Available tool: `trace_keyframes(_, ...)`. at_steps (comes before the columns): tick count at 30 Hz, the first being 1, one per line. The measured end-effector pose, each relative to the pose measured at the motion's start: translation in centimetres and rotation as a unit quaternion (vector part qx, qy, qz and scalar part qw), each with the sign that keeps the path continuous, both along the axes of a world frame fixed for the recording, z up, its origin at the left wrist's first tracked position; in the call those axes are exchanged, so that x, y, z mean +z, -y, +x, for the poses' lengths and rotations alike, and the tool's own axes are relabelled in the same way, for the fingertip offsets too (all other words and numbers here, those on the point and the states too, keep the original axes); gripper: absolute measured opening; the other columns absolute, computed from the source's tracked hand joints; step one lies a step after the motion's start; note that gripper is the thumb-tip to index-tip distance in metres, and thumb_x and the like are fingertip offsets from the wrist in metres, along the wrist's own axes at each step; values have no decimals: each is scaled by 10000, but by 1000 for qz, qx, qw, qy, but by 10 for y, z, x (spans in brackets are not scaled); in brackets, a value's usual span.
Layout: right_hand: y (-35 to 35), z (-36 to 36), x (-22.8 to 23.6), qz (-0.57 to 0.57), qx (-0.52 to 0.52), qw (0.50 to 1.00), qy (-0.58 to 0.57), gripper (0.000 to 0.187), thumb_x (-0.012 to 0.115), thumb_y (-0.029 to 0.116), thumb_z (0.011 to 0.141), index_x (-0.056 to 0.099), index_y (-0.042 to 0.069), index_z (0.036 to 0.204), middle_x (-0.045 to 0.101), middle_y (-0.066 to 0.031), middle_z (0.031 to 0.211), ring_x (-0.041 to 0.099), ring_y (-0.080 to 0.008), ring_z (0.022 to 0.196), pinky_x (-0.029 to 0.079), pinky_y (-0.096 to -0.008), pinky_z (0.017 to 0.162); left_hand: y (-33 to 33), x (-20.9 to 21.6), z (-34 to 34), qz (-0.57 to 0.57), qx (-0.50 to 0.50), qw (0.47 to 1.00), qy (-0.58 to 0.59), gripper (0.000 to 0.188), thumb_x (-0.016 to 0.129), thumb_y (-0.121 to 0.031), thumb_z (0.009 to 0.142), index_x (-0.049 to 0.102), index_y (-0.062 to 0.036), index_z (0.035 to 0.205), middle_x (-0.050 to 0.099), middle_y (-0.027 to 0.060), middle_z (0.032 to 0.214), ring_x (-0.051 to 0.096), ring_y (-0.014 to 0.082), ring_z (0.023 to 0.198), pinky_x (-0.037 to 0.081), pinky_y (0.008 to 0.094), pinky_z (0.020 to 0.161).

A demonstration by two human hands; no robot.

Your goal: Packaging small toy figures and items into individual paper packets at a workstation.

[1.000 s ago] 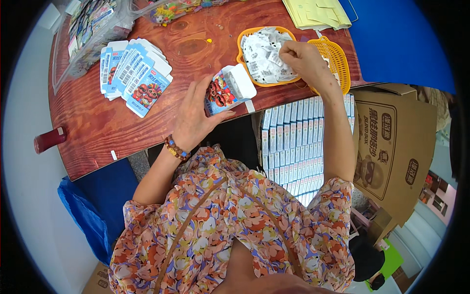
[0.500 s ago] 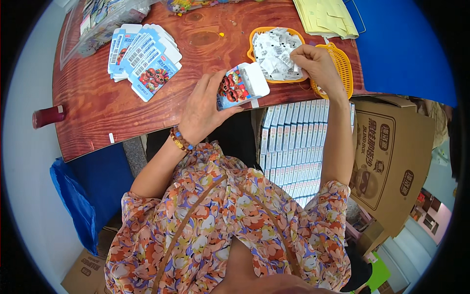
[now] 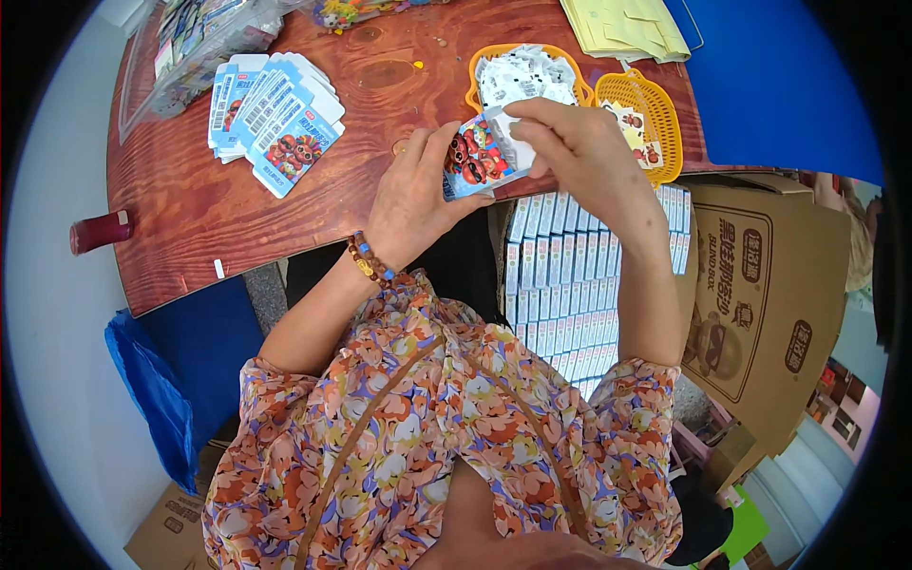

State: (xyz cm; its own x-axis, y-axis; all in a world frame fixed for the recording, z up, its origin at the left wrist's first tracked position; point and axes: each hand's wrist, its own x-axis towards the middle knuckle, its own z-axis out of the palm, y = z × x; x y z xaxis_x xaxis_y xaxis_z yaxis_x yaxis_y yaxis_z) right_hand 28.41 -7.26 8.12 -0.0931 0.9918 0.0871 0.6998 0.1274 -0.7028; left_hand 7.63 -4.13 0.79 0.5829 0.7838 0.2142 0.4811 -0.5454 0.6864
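My left hand [image 3: 408,204] grips a small blue printed box [image 3: 473,157] with cartoon figures, tilted above the table's near edge. The box's white flaps stand open on its right side. At that open end my right hand [image 3: 589,161] has its fingers pinched together; whatever they hold, if anything, is hidden. Just beyond the box are small white sachets [image 3: 527,76] heaped in a yellow basket [image 3: 472,98]. Beside it, a second yellow basket [image 3: 671,123] contains a few small printed cards [image 3: 632,119].
Flattened blue boxes [image 3: 280,123] lie fanned out on the left of the reddish wooden table [image 3: 190,228]. Behind them stands a clear plastic bin [image 3: 142,90]. Yellow paper sheets [image 3: 622,28] lie at the far right. Below the edge, a carton with packed boxes [image 3: 560,285] sits by my right arm.
My right hand has come from the sachet basket to the box's open end, uncovering the cards in the second basket. My left hand has shifted slightly right with the box.
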Motion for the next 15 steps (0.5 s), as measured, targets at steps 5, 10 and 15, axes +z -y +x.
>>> trace_keyframes(5,13,1,-11,-31,11,999,33,266,596,156,995,687,37,1215,710,-49,801,565,-72,513,450,-235,483,4,-7,6,3,0,1000,21,794,875,-233,688,483,-31,1349,556,168,1116,571,382,1021,505,454,857)
trace_keyframes(10,18,43,-17,5,-153,961,-231,259,576,127,986,689,39,1201,746,-31,955,596,-39,568,451,-179,494,3,-5,2,13,5,1000,28,800,890,-239,680,489,-16,1336,568,181,1147,575,374,1050,498,443,892)
trace_keyframes(15,15,146,-68,-101,-263,955,90,325,660,195,892,680,-5,1147,719,-81,938,664,-144,692,520,-289,620,7,-5,-1,-41,11,997,61,824,901,-194,667,471,-17,1347,562,184,1161,582,369,1069,498,432,896)
